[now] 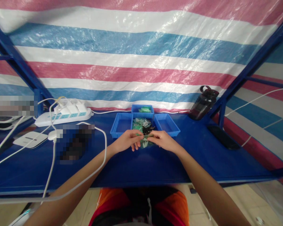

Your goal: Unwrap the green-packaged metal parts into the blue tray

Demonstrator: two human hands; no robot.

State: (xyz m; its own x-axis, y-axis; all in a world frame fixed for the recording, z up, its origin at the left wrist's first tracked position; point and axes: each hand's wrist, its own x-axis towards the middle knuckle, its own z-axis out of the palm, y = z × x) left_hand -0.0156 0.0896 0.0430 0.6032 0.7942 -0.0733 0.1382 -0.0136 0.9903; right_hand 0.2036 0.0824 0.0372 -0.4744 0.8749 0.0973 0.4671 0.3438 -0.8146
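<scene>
Between my two hands hangs a small clear greenish plastic bag point(145, 143), pinched at its top edge from both sides. My left hand point(129, 139) is closed on its left side, and my right hand point(162, 140) is closed on its right. What the bag holds is too small to make out. Just behind my fingers, a middle area holds green packets point(137, 125) and dark small parts point(148, 128). A blue tray point(122, 123) sits to the left of it, another blue tray point(167, 123) to the right. At the back, a blue bin point(142, 107) contains a green packet point(145, 109).
A white power strip point(63, 117) with plugs stands at the back left. A white cable point(105, 141) loops over the blue table point(141, 169) near my left arm. At the right are a dark bottle point(204, 102) and a black phone-like slab point(223, 137). Striped sheeting point(141, 56) hangs behind.
</scene>
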